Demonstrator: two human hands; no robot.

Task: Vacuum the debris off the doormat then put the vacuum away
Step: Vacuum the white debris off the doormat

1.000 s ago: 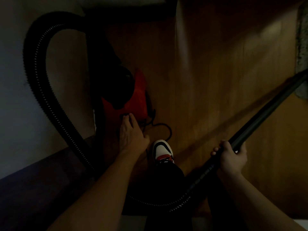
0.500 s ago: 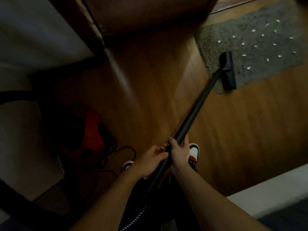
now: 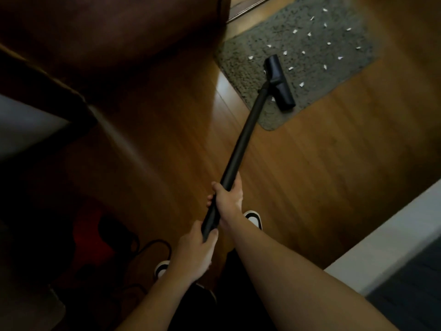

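A grey-green doormat (image 3: 243,65) lies on the wooden floor at the upper right, strewn with several small white scraps (image 3: 309,34). The black floor nozzle (image 3: 279,82) rests on the mat's near left part. A long black wand (image 3: 243,144) runs from the nozzle down to me. My right hand (image 3: 228,199) grips the wand higher up, and my left hand (image 3: 195,254) grips its lower end. The red and black vacuum body (image 3: 93,237) sits in shadow at the lower left.
A dark wooden door or cabinet (image 3: 114,32) fills the upper left. A black cord (image 3: 155,244) loops on the floor by the vacuum body. My shoes (image 3: 254,217) stand under the wand. A pale ledge (image 3: 386,242) runs along the lower right.
My left hand left the vacuum body and took hold of the wand's lower end. The view swung toward the mat, and the nozzle slid further onto it among the scraps.
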